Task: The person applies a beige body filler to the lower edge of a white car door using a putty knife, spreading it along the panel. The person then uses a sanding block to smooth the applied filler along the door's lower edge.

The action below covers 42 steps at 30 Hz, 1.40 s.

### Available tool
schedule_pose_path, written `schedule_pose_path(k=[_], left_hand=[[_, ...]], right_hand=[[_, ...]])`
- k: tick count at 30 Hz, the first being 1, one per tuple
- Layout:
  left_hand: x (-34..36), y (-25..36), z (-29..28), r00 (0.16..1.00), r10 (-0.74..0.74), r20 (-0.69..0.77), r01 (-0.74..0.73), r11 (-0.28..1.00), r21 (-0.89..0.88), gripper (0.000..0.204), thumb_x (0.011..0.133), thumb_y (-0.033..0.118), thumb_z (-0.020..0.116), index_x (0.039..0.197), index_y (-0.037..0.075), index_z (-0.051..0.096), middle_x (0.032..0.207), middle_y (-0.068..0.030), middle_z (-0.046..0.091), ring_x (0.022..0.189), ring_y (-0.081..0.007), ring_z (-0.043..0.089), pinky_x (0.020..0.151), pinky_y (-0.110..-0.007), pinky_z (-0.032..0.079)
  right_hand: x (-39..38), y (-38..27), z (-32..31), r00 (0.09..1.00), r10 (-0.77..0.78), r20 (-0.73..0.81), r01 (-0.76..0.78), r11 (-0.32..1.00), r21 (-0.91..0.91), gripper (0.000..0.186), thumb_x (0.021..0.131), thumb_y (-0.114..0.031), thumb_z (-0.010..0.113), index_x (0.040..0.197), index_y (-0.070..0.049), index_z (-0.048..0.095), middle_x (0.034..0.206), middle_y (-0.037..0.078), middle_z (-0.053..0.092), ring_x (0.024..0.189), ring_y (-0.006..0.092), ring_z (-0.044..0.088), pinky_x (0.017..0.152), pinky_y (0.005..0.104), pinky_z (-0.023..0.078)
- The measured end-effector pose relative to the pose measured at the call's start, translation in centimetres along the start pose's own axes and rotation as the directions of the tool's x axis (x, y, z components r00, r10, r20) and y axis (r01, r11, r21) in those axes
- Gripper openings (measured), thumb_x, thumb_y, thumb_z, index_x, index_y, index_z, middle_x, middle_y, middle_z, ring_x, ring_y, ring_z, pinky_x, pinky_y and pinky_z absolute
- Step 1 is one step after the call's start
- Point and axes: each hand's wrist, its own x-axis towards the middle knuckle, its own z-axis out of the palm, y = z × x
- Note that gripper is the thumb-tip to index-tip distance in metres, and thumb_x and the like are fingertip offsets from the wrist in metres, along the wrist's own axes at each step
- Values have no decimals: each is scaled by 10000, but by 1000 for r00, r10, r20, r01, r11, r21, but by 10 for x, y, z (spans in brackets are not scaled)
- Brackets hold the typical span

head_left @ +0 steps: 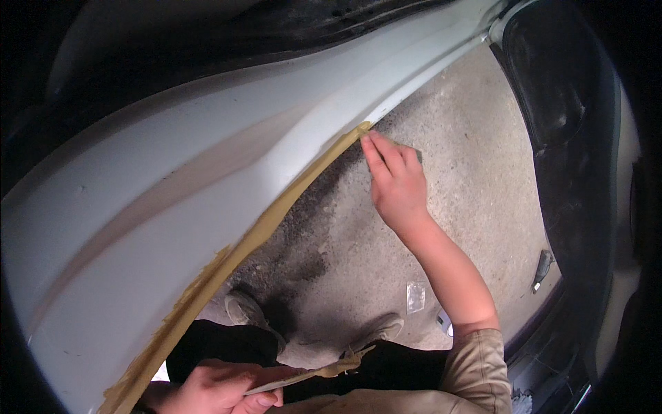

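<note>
A long strip of yellow-tan body filler (276,207) runs along the lower edge of a white car body panel (207,228), smooth toward the far end and ragged at the near left. At the strip's far end, my right hand (400,183) is closed on a thin flat spreader (419,157), mostly hidden by the fingers; its fingertips are at the filler. Low in the view, my left hand (231,386) grips a thin flat board (296,379), seen nearly edge-on. A lump of tan filler (348,363) sits toward the board's far end.
An open car door with black trim (558,90) stands on the right. Below lies a stained concrete floor (476,138) with a small clear packet (416,297) and a dark object (543,269) near the door. My shoes (245,310) are under the panel edge.
</note>
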Motion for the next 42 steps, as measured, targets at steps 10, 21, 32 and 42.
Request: schedule_pose_path(k=[10,21,32,42], left_hand=[[-2,2,0,1000,-23,19,23,1000,-8,226,1114,190,560,1089,7,690,873,-62,733,654,-115,655,589,-250,531],[2,4,-2,999,-37,29,35,998,48,289,1122,237,537,1027,7,685,833,-63,718,615,-128,655,569,-271,527],[8,8,0,989,-99,112,96,995,39,328,1121,246,524,1099,-45,674,843,-83,734,640,-138,674,604,-276,554],[4,7,4,1000,1,17,-2,998,59,305,1126,236,516,1038,-1,685,810,-53,708,600,-138,638,559,-276,517]], right_hand=[[-5,9,-5,995,-86,-44,87,996,21,587,800,15,667,1375,-104,674,1362,42,670,988,281,603,893,379,542],[1,26,-23,981,-79,-179,83,996,16,619,723,52,650,1305,-147,722,1194,22,716,967,275,626,817,420,480],[9,21,-41,847,234,478,-403,869,288,989,748,-87,641,1663,-271,313,732,122,633,690,363,659,671,477,552],[11,12,-26,863,186,469,-294,941,167,1030,724,-91,627,1677,-267,280,664,123,592,639,358,626,657,483,558]])
